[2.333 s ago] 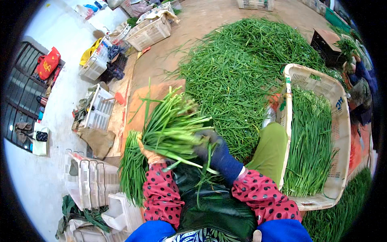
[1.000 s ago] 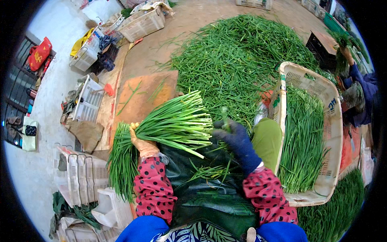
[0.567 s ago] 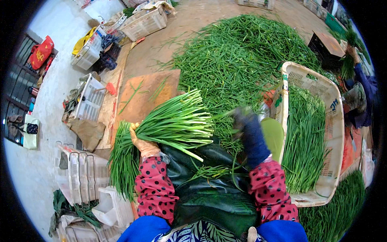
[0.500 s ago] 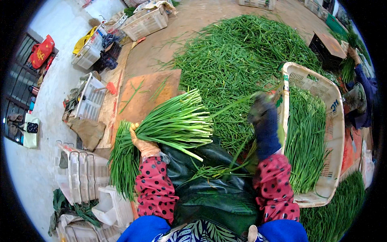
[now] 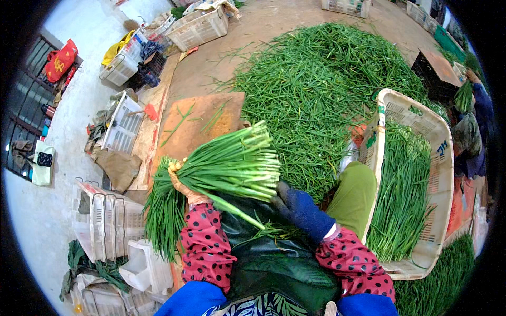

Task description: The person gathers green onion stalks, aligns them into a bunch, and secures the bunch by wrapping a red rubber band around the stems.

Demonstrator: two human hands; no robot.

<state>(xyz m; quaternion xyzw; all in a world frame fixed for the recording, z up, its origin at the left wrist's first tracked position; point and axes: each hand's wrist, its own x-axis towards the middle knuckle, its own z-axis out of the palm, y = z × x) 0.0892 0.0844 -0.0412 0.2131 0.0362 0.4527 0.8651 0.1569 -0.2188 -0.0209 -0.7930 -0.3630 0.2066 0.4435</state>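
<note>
A thick bunch of garlic chives (image 5: 232, 163) lies across my lap, its pale cut ends toward the right and its green leaves hanging down at the left. My left hand (image 5: 182, 181), in a tan glove, is closed around the bunch. At the pale ends is my right hand (image 5: 298, 208), in a dark blue glove, thumb and fingers apart; the fingertips are dark and partly hidden, with no chive clearly between them. One thick stalk (image 5: 237, 210) sticks out below the bunch. Loose leaves lie on my dark shiny apron (image 5: 284, 263).
A large heap of loose chives (image 5: 316, 95) covers the floor ahead. To my right stands a pale plastic crate (image 5: 445, 195) with chives laid inside. An orange-brown board (image 5: 200, 118) lies ahead left. More crates (image 5: 108, 221) line the left. Another person's arm (image 5: 482, 100) shows at far right.
My right hand has come left from beside the crate to the pale ends of the bunch. The long strand trailing near it no longer shows. My left hand keeps its hold.
</note>
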